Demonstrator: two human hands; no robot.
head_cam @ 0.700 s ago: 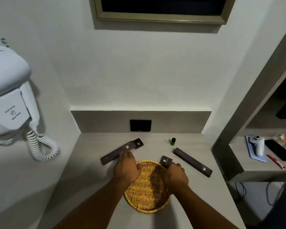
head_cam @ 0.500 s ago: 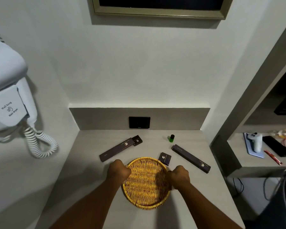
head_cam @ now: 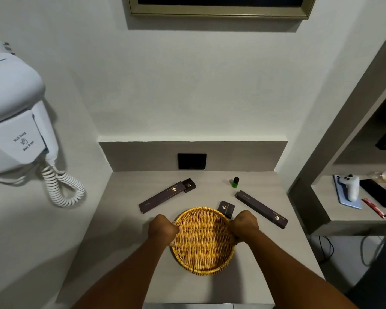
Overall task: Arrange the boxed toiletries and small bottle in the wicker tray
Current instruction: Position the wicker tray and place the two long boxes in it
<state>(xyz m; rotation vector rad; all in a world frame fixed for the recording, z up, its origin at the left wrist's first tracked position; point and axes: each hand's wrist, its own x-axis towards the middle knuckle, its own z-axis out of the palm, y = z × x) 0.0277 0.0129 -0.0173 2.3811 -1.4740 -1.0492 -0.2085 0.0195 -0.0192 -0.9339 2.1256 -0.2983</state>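
A round wicker tray (head_cam: 204,263) lies empty on the grey counter. My left hand (head_cam: 163,228) grips its left rim and my right hand (head_cam: 244,225) grips its right rim. Behind the tray on the left lies a long dark box (head_cam: 162,196) with a small dark box (head_cam: 189,185) at its far end. A second small dark box (head_cam: 226,208) sits just behind the tray's right rim, close to my right hand. Another long dark box (head_cam: 261,208) lies to the right. A small green bottle (head_cam: 235,182) with a black cap stands near the back.
A wall-hung hair dryer (head_cam: 11,121) with a coiled cord (head_cam: 60,188) is on the left wall. A black socket plate (head_cam: 192,161) sits in the backsplash. A lower shelf (head_cam: 334,217) at the right carries a white controller, a phone and a red pen.
Both hands have shifted from over the tray's far part to its left and right rims and closed on them. The tray sits slightly nearer to me. The boxes and bottle stayed put.
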